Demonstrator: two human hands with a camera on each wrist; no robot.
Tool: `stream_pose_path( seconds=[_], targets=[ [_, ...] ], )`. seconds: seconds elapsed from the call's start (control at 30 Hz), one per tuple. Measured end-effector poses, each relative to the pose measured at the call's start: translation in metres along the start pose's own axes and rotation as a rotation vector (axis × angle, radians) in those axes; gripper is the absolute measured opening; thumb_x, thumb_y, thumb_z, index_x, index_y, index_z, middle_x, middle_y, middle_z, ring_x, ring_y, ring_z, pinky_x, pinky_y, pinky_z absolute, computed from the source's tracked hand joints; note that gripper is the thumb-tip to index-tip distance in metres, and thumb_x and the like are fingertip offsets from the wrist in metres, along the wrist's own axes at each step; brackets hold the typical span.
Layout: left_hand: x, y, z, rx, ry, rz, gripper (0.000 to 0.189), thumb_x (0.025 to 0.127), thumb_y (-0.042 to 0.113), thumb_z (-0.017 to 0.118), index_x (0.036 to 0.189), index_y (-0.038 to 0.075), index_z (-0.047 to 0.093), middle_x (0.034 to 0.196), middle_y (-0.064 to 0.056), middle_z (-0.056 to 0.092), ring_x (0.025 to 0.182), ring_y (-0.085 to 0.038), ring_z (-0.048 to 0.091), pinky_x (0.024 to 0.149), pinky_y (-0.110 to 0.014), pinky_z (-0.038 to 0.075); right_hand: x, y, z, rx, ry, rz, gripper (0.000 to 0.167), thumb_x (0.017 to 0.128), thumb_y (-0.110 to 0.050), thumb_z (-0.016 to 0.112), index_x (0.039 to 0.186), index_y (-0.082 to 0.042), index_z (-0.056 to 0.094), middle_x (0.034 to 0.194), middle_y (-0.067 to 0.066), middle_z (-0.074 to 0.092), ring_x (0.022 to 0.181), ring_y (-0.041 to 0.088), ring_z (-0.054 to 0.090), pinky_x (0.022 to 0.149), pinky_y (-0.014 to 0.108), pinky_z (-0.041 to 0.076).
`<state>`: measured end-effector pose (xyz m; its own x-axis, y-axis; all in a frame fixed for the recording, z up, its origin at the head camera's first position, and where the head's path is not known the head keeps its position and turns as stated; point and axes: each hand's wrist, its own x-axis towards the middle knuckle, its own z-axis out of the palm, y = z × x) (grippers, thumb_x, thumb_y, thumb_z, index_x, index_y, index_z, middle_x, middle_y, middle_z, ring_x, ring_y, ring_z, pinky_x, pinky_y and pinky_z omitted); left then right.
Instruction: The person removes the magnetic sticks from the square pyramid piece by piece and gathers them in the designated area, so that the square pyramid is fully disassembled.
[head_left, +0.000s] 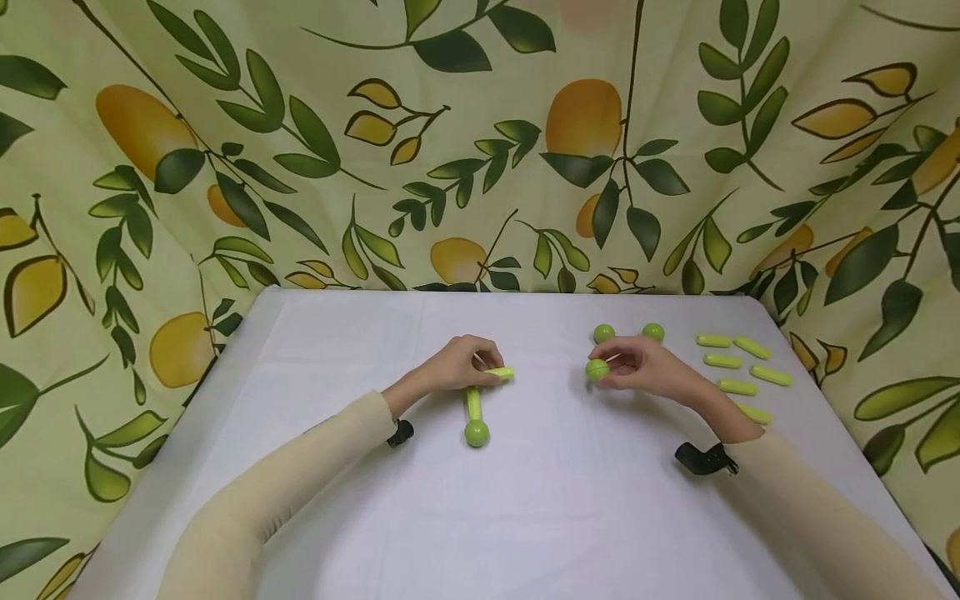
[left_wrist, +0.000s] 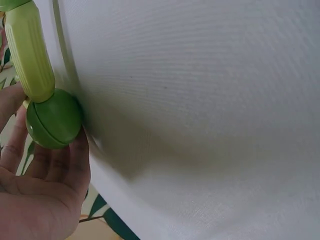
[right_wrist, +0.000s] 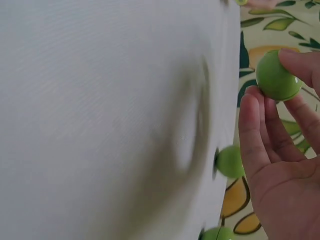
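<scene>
My left hand [head_left: 468, 364] curls its fingers round a green hub ball [left_wrist: 55, 120], thumb on one side and fingertips beneath and behind, so the grip is closed on it rather than spread. From that ball a ribbed yellow-green rod [head_left: 474, 404] runs toward me, ending in another green one, the end ball [head_left: 476, 432]. A second yellow-green piece, the side rod [head_left: 501, 373], pokes out to the right past my fingers; how it meets the hub I cannot tell, since my hand covers the spot.

My right hand [head_left: 641, 364] pinches a single green ball [head_left: 597, 369] between thumb and fingertips, the remaining fingers loosely bent and set apart from one another. It is well apart from my left hand, over the white counter [head_left: 570, 500]. Just beyond it lie two spare balls [head_left: 653, 332], and to its right six loose rods [head_left: 722, 361] lie separately, the nearest one just beside my wrist.
</scene>
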<state>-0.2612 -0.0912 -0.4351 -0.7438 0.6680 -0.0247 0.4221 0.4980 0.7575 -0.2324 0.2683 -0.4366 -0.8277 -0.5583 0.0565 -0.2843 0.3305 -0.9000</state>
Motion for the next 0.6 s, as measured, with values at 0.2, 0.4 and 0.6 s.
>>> stream_pose_path(
  seconds=[0.2, 0.4, 0.6],
  targets=[
    [-0.003, -0.003, -0.004, -0.005, 0.008, -0.002, 0.013, 0.088, 0.007, 0.081, 0.098, 0.005, 0.072, 0.093, 0.000, 0.069, 0.088, -0.015, 0.064, 0.080, -0.024, 0.054, -0.031, 0.005, -0.015, -0.006, 0.061, 0.024, 0.044, 0.090, -0.002, 0.078, 0.128, 0.009, 0.060, 0.123, 0.019, 0.062, 0.102, 0.021, 0.069, 0.083, 0.029, 0.057],
    [-0.004, -0.003, -0.004, -0.002, 0.006, -0.022, 0.014, 0.089, 0.007, 0.081, 0.099, 0.005, 0.072, 0.095, 0.000, 0.069, 0.089, -0.015, 0.064, 0.081, -0.025, 0.054, -0.062, 0.010, -0.034, -0.047, 0.140, 0.014, 0.039, 0.095, -0.002, 0.072, 0.130, 0.010, 0.058, 0.128, 0.020, 0.059, 0.109, 0.014, 0.065, 0.082, 0.028, 0.057],
    [-0.004, -0.003, -0.002, 0.015, -0.001, -0.027, 0.014, 0.090, 0.008, 0.080, 0.100, 0.005, 0.072, 0.095, 0.000, 0.069, 0.088, -0.015, 0.064, 0.081, -0.026, 0.054, -0.070, 0.019, -0.042, -0.039, 0.180, 0.064, 0.041, 0.093, -0.003, 0.075, 0.129, 0.009, 0.060, 0.126, 0.017, 0.060, 0.101, 0.019, 0.070, 0.080, 0.031, 0.058]
  ],
)
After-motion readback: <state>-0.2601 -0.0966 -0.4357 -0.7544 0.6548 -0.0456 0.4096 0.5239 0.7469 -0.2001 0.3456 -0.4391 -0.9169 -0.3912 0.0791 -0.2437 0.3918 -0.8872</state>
